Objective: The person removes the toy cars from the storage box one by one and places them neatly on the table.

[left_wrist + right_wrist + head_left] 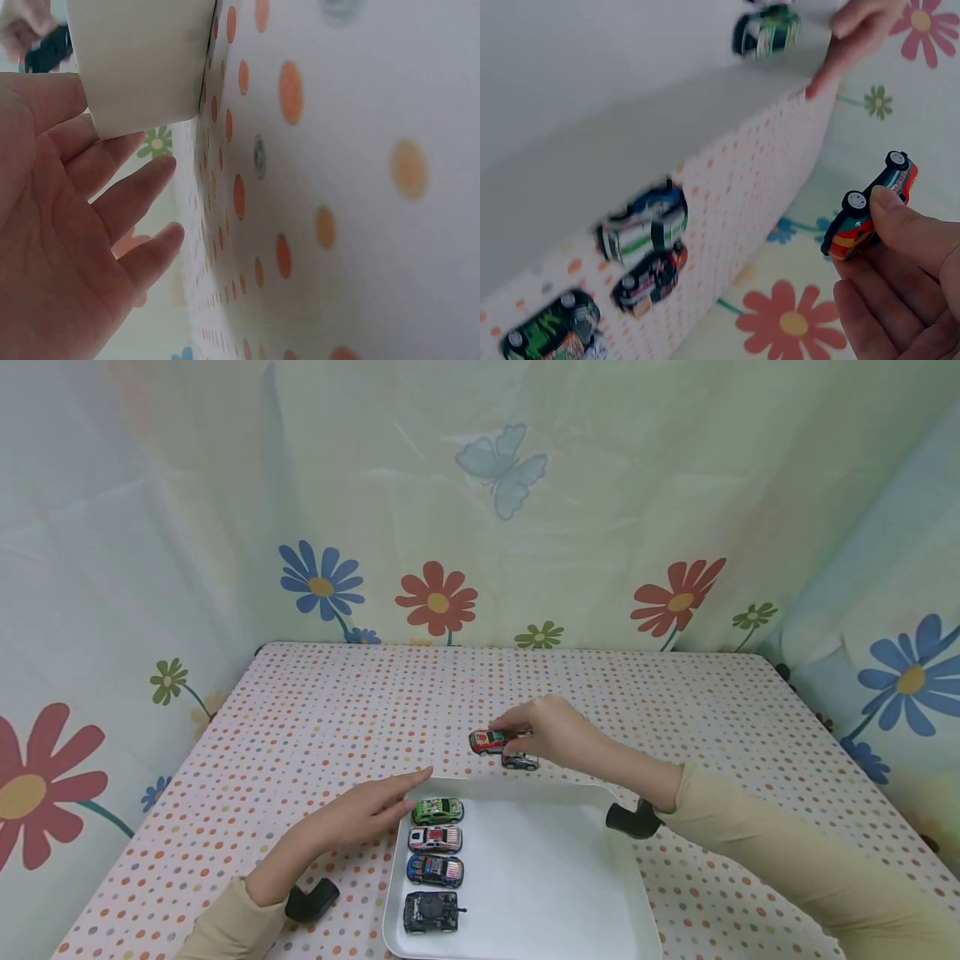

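Near the centre of the head view, the right hand (555, 735) pinches a red toy car (870, 204), held just above or beside a silver car (521, 762) on the tabletop (337, 718). Its thumb presses the side between the two visible wheels, a sensible spot, since fingers on the wheels could let the car roll in the grip. A clean lift would probably go straight up first, so it doesn't knock the silver car. At the left of the frame, the left hand (367, 812) lies with fingers extended against the upper left corner of the white tray (555, 877); light pressure there should suffice, as a harder push could jostle the green car (438, 811) near its fingertips or the vehicles lined up below it along the tray's left side.
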Demonstrator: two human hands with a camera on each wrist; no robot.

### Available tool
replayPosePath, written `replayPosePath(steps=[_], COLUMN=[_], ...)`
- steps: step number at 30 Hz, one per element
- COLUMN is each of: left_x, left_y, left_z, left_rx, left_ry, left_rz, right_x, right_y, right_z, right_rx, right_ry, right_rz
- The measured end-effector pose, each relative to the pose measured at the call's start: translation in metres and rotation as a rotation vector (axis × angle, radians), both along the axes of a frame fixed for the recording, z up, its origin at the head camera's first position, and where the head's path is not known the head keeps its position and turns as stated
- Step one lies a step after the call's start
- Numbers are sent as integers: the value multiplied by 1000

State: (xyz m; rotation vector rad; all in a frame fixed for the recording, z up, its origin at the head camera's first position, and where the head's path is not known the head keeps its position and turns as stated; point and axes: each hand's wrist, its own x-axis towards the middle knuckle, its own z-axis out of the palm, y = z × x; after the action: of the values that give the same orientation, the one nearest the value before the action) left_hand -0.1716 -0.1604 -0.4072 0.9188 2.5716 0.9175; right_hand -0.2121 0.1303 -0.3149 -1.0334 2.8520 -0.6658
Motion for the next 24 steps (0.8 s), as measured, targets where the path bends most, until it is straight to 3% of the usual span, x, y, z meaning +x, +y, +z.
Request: replayPosePath(steps=[5,12,24], left_x=[0,0,-2], left_y=[-1,0,-1], left_z=[0,-1,-2], left_rx=[1,1,4], left_ry=[-2,-1,1], left_rz=[1,-20,-20], right_x=[-33,-76,-112], right_y=[5,19,23], right_z=[2,-12,-30], right_rx=[3,43,100], right_ry=[11,18,19], right_rz=[-61,-129,-197])
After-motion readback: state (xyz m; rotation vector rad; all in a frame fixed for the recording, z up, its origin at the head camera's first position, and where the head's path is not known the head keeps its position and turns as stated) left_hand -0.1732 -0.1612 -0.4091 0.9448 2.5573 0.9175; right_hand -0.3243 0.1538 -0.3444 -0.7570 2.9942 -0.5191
